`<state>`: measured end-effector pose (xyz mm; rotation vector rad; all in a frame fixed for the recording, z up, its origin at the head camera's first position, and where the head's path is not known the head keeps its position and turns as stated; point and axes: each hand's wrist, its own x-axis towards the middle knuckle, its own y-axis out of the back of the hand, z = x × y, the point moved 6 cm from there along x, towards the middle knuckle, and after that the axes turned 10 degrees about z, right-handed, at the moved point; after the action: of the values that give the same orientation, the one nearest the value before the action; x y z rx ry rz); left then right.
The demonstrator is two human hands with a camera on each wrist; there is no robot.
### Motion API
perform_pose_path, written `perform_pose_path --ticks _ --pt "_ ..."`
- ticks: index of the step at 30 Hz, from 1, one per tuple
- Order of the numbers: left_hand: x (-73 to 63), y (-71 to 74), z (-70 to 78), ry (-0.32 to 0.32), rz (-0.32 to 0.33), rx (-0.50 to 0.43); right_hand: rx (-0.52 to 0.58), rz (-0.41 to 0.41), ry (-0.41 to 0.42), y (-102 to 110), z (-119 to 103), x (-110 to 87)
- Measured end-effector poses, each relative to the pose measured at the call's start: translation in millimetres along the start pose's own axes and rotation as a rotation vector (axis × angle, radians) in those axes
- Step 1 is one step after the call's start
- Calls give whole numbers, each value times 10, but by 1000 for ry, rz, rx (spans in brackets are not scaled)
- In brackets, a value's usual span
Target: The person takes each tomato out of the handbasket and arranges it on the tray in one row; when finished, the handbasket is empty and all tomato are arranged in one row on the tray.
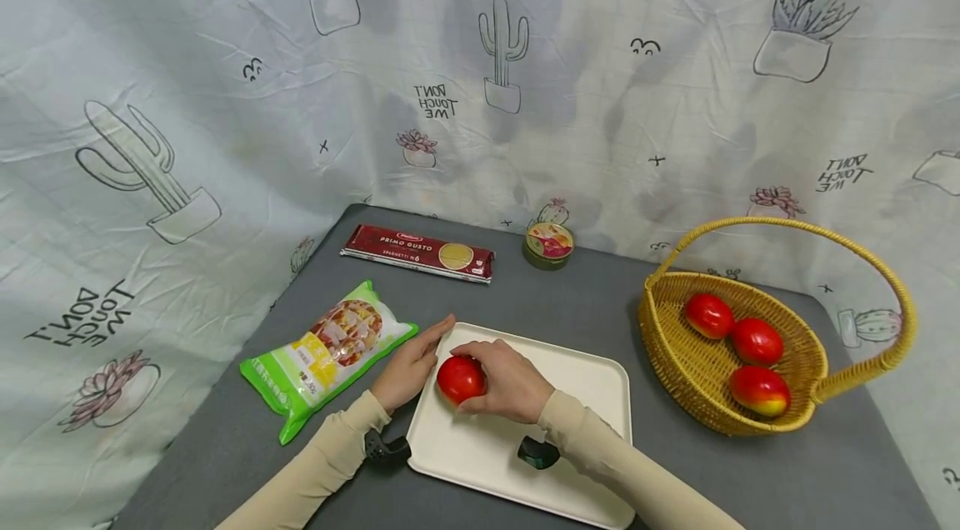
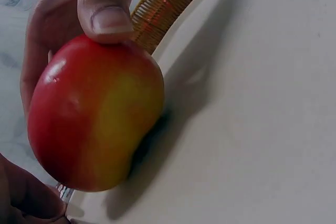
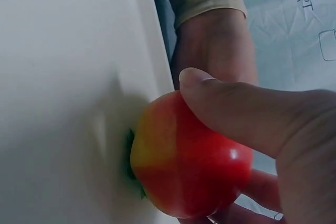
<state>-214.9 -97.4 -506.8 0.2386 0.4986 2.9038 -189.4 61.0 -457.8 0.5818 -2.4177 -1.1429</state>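
Note:
A red mango [image 1: 459, 380] with a yellow patch is held in my right hand [image 1: 506, 380], thumb on the near side and fingers round the far side. It is low over the left part of a cream tray [image 1: 555, 463]. In the left wrist view, a dark shadow lies under the mango [image 2: 94, 114]. The right wrist view shows the thumb pressed on the mango [image 3: 194, 161] and a small green bit at its underside. My left hand [image 1: 408, 370] rests along the tray's left rim with fingers stretched, partly hidden behind the mango in the right wrist view.
At the right stands a yellow wicker basket [image 1: 675, 372] with a tall handle and three mangoes [image 1: 757, 342] inside. A green-and-white food bag [image 1: 330, 355] lies left of the tray. A red spaghetti pack [image 1: 420, 252] and a small tin [image 1: 548, 245] sit at the back.

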Motion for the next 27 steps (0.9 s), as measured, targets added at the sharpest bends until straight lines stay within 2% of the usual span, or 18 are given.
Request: perform_pose_path --ticks 11,18,27 --pt "-7 -1 9 8 3 -17 19 27 7 -93 -3 -16" --pt "-18 10 50 -20 12 -20 -96 83 -15 -137 -37 -46" --pt "-13 1 30 30 27 -22 -185 129 -46 -151 -88 -71"
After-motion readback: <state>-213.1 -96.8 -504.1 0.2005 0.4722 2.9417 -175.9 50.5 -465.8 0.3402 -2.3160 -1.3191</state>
